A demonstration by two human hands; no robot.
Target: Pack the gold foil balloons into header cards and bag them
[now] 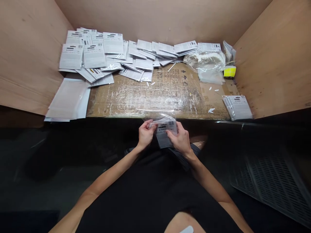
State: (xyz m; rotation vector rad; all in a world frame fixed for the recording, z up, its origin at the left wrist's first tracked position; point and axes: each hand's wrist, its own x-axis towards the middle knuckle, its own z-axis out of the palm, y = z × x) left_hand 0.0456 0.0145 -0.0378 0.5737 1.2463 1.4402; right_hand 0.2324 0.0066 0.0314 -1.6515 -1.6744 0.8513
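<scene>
Left hand [145, 135] fingers pinched on upper-left edge of clear-bagged printed card [162, 137], right hand [181, 139] clamped on its right side, near cardboard sheet [155, 97] front edge.

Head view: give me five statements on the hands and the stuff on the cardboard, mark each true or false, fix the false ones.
1. The left hand and the right hand are both on the printed packet. True.
2. Small white scraps lie on the cardboard. True.
3. The right hand rests flat on the cardboard. False: it grips the printed packet, thumb on the printed face.
4. Clear plastic lies just left of the yellow piece. True.
5. The yellow piece lies by the left wooden wall. False: it lies by the right wooden wall.
</scene>
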